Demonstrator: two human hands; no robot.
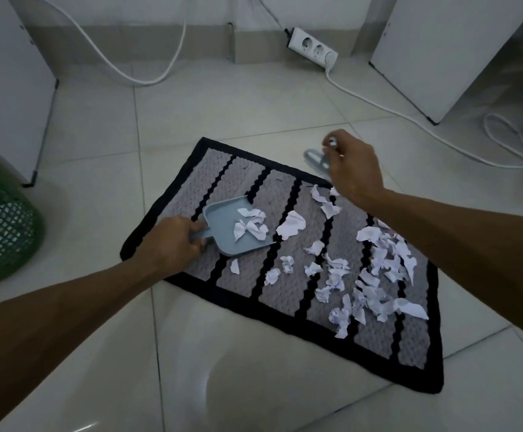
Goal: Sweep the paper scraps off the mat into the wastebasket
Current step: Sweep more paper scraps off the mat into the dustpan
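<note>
A grey mat (247,182) with black stripes and a black border lies on the tiled floor. Several white paper scraps (375,269) are scattered over its right half. My left hand (173,244) grips the handle of a small light-blue dustpan (222,213) resting on the mat, with a few scraps (251,227) inside it. My right hand (352,165) hovers at the mat's far right corner, fingers closed on the handle of a small light-blue brush (314,159), mostly hidden behind the hand. A green mesh wastebasket (1,226) stands at the left edge.
A white power strip (311,46) with cables lies by the far wall, and a cable (410,120) runs across the floor behind the mat. White furniture panels (7,88) stand at left and at right (441,51). More coiled cable (516,135) lies far right.
</note>
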